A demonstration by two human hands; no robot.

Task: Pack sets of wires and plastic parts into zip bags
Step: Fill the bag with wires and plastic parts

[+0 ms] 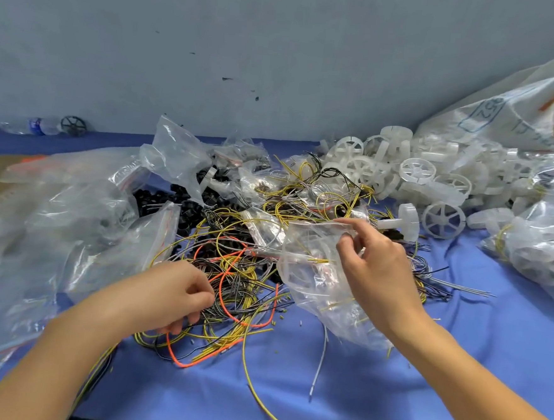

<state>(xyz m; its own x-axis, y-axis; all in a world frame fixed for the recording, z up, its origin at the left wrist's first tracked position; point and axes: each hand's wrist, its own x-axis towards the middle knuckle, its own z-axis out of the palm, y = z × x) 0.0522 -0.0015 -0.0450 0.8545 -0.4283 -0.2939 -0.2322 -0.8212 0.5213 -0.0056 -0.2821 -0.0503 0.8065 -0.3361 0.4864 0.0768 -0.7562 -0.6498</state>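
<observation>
A tangle of yellow, orange, black and grey wires (231, 282) lies in the middle of the blue table (354, 395). My left hand (178, 296) rests on the tangle's near left side, fingers curled and pinching some wires. My right hand (376, 266) holds the upper edge of a clear zip bag (313, 278) that has yellow wires and clear plastic parts inside. White plastic wheels (415, 177) are heaped at the back right. Black plastic parts (171, 202) lie behind the wires.
Several clear zip bags (72, 215) are piled at the left. Large filled plastic bags (537, 129) stand at the right. A water bottle (35, 125) and a dark wheel (73, 125) lie at the far left by the grey wall. A long yellow wire (256, 395) trails toward me.
</observation>
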